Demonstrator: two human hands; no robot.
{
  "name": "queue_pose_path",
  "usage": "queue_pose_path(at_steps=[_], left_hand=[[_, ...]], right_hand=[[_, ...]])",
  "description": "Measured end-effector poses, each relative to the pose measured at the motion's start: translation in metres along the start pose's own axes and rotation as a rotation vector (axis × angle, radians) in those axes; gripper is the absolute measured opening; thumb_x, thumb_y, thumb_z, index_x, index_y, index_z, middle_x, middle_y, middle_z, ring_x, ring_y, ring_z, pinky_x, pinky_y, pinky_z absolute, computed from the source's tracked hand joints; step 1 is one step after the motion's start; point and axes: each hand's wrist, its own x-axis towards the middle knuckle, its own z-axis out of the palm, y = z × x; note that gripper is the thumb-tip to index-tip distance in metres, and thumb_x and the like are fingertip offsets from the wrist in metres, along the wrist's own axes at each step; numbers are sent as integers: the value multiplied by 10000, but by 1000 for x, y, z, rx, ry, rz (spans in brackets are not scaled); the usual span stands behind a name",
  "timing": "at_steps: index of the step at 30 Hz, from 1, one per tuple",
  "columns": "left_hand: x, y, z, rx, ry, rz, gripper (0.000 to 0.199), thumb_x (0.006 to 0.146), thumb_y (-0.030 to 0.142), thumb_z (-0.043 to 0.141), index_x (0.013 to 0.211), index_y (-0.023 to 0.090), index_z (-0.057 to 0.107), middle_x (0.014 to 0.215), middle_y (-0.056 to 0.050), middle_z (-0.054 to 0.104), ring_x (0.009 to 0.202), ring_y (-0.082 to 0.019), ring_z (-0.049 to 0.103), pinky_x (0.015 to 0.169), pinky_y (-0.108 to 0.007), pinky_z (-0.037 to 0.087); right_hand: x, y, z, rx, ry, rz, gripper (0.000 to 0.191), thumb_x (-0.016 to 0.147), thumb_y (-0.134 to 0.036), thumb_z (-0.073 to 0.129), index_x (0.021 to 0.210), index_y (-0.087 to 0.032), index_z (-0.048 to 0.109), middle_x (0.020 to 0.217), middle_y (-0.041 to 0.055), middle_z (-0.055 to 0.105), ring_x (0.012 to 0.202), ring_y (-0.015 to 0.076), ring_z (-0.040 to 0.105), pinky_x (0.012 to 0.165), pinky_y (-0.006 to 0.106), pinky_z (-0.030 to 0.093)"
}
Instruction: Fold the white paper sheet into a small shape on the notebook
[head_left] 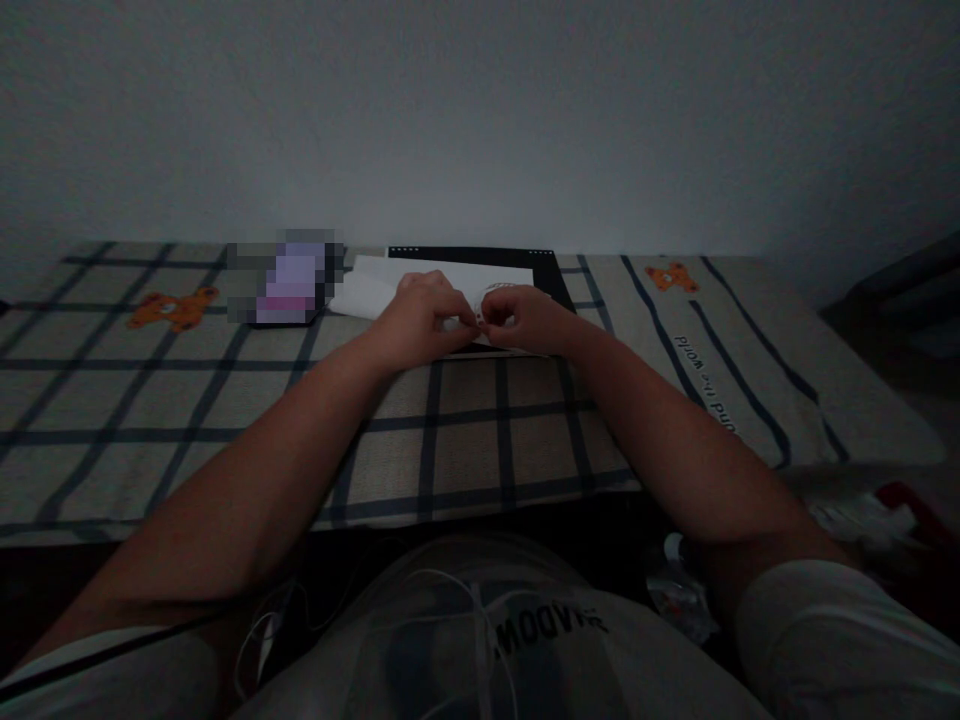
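Note:
Both my hands meet at the far middle of a checked cloth surface [465, 440]. My left hand [424, 315] and my right hand [525, 318] pinch a small white strip with red marks [495, 292] between their fingertips. Under the hands lies a sheet of white paper [390, 285] on a black mat [551, 275]. The light is dim, so the strip's details are unclear.
A blurred purple object [289, 285] sits left of the paper. Orange bear prints [172, 308] and lettering mark the cloth. A plain wall [480, 120] rises behind. Crumpled plastic and a red item [885, 515] lie at the lower right near my lap.

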Motion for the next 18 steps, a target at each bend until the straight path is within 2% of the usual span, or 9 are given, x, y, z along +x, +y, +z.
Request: queue_pose_path(at_steps=[5,10,18], left_hand=[[1,-2,0,-52,15,10,172,869,374,675,851,248,792,862,-50,748,944,-248,609,947,-463,411],[0,-1,0,-56,17,3,167,857,358,673,853,246,798,877,-47,754,961,-248,616,977,-472,399],[0,3,-3,7,-2,-5,181,842,364,662,868,248,798,885,-43,751,954,-247,608,987,-479,362]], right_hand=[[1,-2,0,1,15,-6,123,776,-214,609,700,-204,512,698,-30,505,681,128,426,650,294,329],[1,0,0,66,-40,31,133,802,-216,596,709,-205,502,694,-35,486,678,128,419,642,292,319],[0,-3,-2,147,-69,103,184,852,-295,587,707,-207,516,685,-36,482,668,129,407,638,291,333]])
